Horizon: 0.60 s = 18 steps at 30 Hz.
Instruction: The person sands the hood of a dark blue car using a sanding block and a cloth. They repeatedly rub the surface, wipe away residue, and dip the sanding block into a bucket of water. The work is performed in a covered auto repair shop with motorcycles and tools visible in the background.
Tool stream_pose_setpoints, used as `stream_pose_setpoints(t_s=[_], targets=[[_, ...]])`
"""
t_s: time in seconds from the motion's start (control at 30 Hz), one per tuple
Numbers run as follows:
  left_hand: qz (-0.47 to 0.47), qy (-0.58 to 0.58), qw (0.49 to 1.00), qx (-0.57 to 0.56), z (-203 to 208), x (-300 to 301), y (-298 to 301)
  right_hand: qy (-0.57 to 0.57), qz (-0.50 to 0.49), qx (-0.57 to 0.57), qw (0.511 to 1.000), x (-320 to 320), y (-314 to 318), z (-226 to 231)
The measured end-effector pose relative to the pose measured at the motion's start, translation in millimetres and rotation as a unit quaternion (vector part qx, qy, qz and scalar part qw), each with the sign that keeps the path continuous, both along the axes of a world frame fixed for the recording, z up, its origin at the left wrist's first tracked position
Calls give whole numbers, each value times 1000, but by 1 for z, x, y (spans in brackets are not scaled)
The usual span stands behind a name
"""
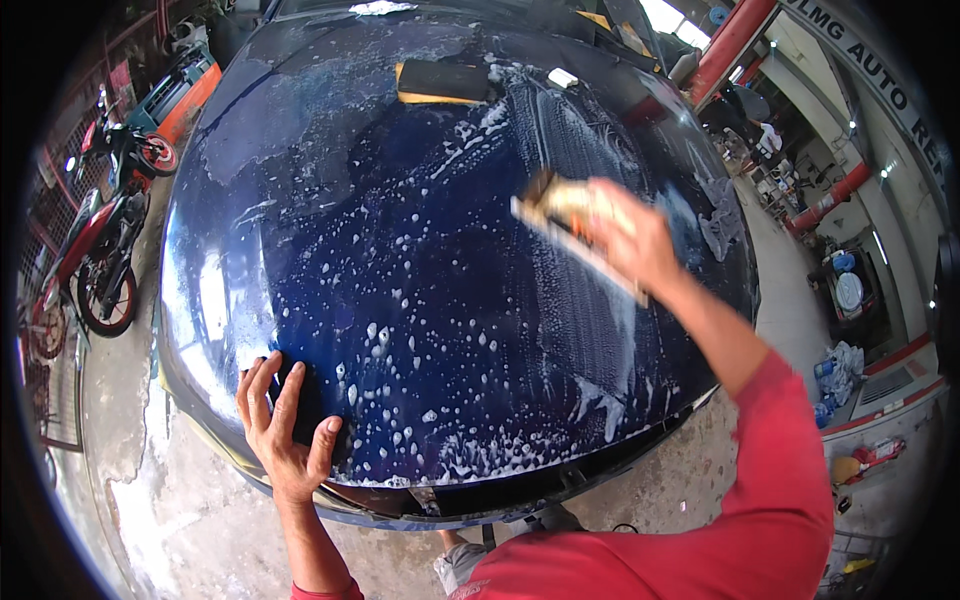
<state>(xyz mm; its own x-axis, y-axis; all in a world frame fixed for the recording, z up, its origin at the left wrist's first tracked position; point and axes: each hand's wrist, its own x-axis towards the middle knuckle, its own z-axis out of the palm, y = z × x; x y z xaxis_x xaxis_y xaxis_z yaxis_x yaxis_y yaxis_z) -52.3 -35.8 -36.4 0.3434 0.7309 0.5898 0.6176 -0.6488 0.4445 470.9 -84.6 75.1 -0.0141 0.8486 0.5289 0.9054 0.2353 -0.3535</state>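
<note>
A dark blue car hood (430,145) fills the middle, wet and dotted with white suds. My right hand (635,245) is closed round a long, narrow sanding block (562,222), tan and brown, held on the hood's right half; motion blurs it. Pale, milky streaks (585,290) lie around and below that block. At the hood's near left edge, my left hand (285,430) rests with its fingers spread. Farther up lies a black-topped yellow block (442,82), and a small white piece (563,77) sits to its right.
Below the hood's front edge is a dark gap (540,490). A red motorcycle (105,230) stands on the concrete floor (180,500) at the left. To the right are a red post (735,50) and a blue-and-white plastic bundle (845,370). A white crumpled item (383,7) lies at the far edge.
</note>
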Motion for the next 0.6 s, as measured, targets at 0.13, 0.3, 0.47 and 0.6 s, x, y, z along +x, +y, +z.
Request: stream_pose_setpoints(t_s=[0.13,0.3,0.47,0.6], targets=[[14,1,1000,-6,-1,2,-2,-41,-178,20,983,80,196,31],[3,-22,1000,-4,2,3,-7,65,-141,4,988,14,108,19],[-11,-19,1000,4,4,2,-5,-42,73,29,996,-71,-109,-15],[-4,-27,1000,-2,1,2,-1,-26,43,6,999,-6,-23,-4]])
